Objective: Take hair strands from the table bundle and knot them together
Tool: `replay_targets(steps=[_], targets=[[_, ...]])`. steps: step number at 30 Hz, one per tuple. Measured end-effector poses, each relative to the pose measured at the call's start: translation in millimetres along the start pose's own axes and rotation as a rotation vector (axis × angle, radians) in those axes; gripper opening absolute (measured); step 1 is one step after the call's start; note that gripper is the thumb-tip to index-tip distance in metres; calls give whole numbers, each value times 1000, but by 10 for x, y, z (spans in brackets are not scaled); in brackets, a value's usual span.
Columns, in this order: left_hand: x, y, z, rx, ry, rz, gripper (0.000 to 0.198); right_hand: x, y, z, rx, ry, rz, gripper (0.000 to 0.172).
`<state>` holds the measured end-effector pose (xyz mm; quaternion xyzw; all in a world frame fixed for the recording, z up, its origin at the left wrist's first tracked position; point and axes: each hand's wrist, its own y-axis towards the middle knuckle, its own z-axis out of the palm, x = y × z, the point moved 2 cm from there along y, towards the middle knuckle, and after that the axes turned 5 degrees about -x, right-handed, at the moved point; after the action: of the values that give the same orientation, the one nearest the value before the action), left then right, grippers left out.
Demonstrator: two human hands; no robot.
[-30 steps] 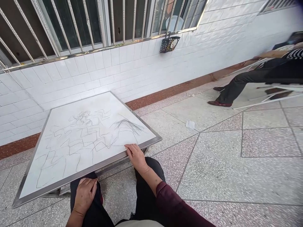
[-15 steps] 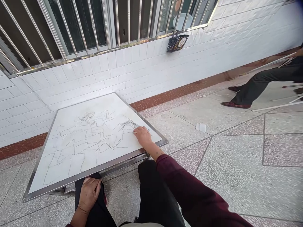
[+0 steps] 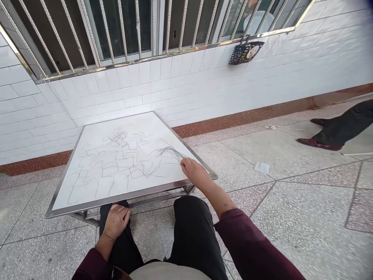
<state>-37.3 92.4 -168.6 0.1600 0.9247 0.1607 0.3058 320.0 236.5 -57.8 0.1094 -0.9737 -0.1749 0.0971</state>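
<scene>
A low white table with a metal rim stands in front of my knees, its top covered in thin dark wavy strands. A loose bundle of straight dark strands lies near its right corner. My right hand rests on the tabletop beside that bundle, fingers curled together with the tips at the strands; whether they pinch any is unclear. My left hand lies on my left knee, fingers bent loosely over the black trouser leg, holding nothing.
A white tiled wall with a barred window runs behind the table. A small dark bag hangs from the window sill. Another person's legs and shoes show at the right. A scrap of paper lies on the speckled floor.
My right hand went from the table's near edge up to the bundle of strands at the right corner. The view swung left, so the other person slid toward the right edge. My left hand stayed put.
</scene>
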Motion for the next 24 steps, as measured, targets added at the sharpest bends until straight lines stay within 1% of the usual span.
replay_targets(steps=[1, 3, 4, 6, 7, 8, 9, 10, 11, 13, 16, 20, 22, 24], targets=[[-18, 0, -2, -1, -30, -21, 28, 69, -118, -80, -12, 44, -34, 13], [-82, 4, 6, 1, -101, -64, 31, 292, -372, -204, -44, 299, -200, 13], [-132, 12, 13, 1, -137, -85, 34, 429, -498, -240, -45, 379, -286, 13], [-271, 41, 18, -7, -213, -132, 43, 729, -719, -263, -27, 450, -447, 12], [-356, 62, 8, -7, -286, -177, 49, 877, -805, -251, 12, 459, -520, 13], [-450, 87, -13, -2, -383, -231, 54, 1010, -871, -234, 38, 454, -572, 14], [-544, 110, -41, 30, -567, -328, 55, 1125, -919, -217, 48, 436, -614, 16], [-645, 133, -82, 73, -738, -408, 54, 1220, -950, -201, 51, 414, -640, 16], [-749, 156, -137, 118, -862, -450, 52, 1298, -970, -189, 50, 399, -662, 16], [-928, 194, -271, 174, -959, -459, 51, 1407, -989, -183, 49, 392, -698, 16], [-1075, 210, -440, 175, -954, -467, 53, 1500, -1007, -209, 68, 476, -687, 14], [-1109, 174, -559, 141, -999, -525, 52, 1558, -1034, -276, 74, 679, -569, 10], [-1107, 156, -610, 142, -1043, -557, 52, 1580, -1044, -310, 86, 730, -539, 10], [-1108, 141, -654, 169, -1083, -590, 52, 1603, -1048, -338, 108, 740, -522, 11]])
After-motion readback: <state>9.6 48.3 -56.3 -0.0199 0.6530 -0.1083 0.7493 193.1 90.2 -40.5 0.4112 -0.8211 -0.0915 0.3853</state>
